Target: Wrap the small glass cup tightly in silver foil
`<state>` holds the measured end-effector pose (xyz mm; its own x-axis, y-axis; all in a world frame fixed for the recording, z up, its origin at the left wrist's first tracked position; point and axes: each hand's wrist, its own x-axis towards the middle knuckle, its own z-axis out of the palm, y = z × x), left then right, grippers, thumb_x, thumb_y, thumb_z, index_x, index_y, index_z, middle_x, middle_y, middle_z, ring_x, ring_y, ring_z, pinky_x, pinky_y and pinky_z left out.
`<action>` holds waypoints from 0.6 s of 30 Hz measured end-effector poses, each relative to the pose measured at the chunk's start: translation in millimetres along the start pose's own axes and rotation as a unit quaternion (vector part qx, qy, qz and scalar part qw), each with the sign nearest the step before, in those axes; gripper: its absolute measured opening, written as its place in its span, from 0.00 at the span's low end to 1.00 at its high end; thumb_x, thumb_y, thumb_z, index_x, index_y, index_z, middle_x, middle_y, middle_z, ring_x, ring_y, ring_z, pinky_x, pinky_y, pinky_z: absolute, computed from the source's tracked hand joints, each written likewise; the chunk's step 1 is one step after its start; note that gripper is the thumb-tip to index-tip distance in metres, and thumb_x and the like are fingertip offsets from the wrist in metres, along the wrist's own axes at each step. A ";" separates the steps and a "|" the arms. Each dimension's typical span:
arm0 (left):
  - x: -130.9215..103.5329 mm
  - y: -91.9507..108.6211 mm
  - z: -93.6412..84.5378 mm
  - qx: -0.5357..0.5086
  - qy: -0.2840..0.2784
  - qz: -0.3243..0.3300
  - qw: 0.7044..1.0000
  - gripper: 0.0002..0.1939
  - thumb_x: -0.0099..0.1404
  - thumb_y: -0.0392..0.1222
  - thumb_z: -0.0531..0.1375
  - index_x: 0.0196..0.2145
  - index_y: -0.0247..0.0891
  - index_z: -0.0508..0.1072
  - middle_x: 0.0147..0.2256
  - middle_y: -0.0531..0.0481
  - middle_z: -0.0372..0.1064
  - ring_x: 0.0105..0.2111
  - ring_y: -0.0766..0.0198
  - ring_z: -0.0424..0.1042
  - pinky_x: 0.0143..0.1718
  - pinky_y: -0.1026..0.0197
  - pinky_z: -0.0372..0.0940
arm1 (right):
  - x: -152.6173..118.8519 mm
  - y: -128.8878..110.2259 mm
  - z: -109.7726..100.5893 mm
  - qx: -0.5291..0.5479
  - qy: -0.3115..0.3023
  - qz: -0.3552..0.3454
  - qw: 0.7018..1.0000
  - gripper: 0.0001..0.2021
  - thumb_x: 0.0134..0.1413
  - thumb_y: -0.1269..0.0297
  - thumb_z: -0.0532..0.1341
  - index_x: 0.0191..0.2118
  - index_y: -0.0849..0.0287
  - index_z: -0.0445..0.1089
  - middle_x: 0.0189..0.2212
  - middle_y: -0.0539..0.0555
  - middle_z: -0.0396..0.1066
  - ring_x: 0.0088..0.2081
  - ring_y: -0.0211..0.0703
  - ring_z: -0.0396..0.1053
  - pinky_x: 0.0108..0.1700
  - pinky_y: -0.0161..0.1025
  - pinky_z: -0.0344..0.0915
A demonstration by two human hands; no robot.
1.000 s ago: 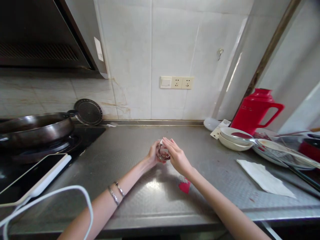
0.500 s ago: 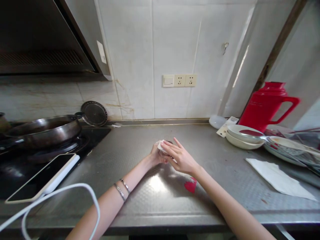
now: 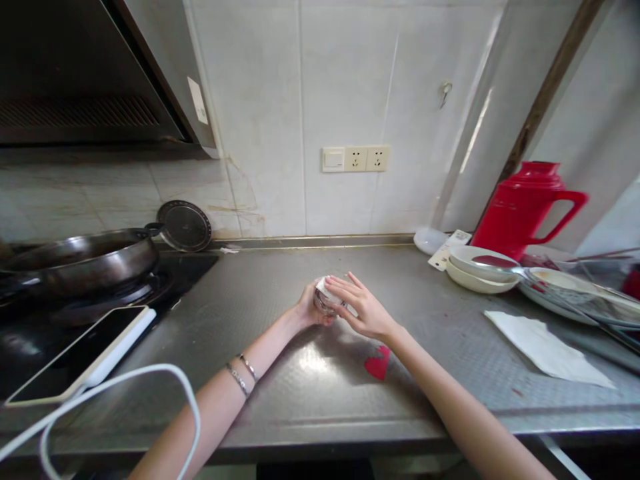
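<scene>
My left hand point(image 3: 309, 308) is wrapped round a small, shiny, clear item that looks like a glass point(image 3: 326, 305), held just above the steel counter; most of it is hidden by fingers. A piece of white tissue point(image 3: 323, 286) lies against its top. Coming from the right, my right hand point(image 3: 369, 313) presses the tissue onto the glass with its fingertips, the fingers fairly straight. Below the right wrist a red heart-shaped patch point(image 3: 377, 363) shows on the counter.
At left are a steel pan point(image 3: 85, 263) on the black stove, a round dark lid point(image 3: 184, 227), a phone point(image 3: 80, 357) and a white cable point(image 3: 170, 369). On the right stand a red thermos point(image 3: 520, 210), stacked bowls point(image 3: 480, 277), dishes and a folded white napkin point(image 3: 547, 348).
My right hand has shifted slightly over the glass, and more of the glass shows between the hands. The whole view has moved a little.
</scene>
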<state>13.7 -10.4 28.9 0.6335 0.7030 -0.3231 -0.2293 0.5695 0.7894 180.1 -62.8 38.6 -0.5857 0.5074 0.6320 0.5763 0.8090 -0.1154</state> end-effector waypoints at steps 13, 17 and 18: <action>6.2 2.6 -8.7 0.050 -0.081 -0.050 0.994 0.31 0.62 0.60 0.44 0.29 0.29 0.73 0.21 0.38 0.70 0.17 0.58 0.67 0.13 0.62 0.54 | -2.7 6.4 -2.2 0.004 -0.004 -0.011 1.000 0.29 0.54 0.75 0.51 0.63 0.58 0.53 0.60 0.60 0.59 0.63 0.49 0.55 0.63 0.61 0.50; 9.4 1.2 -9.7 0.037 -0.078 -0.055 0.995 0.31 0.62 0.61 0.43 0.29 0.30 0.72 0.21 0.38 0.69 0.18 0.57 0.67 0.13 0.62 0.54 | -2.0 5.6 5.0 -0.032 0.019 0.001 0.999 0.23 0.61 0.74 0.49 0.62 0.58 0.56 0.59 0.61 0.62 0.62 0.47 0.57 0.62 0.58 0.55; 10.3 0.1 -10.1 0.031 -0.072 -0.049 0.996 0.30 0.62 0.61 0.44 0.30 0.30 0.71 0.21 0.39 0.69 0.18 0.57 0.67 0.13 0.62 0.54 | -1.8 4.3 7.0 -0.043 0.022 -0.001 0.999 0.22 0.62 0.74 0.48 0.61 0.59 0.57 0.58 0.61 0.62 0.62 0.47 0.56 0.62 0.57 0.55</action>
<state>12.7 1.3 20.3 0.7516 0.5736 -0.3256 -0.1174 0.6021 0.7897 179.7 -58.2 31.6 -0.5631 0.4909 0.6647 0.6230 0.7807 -0.0488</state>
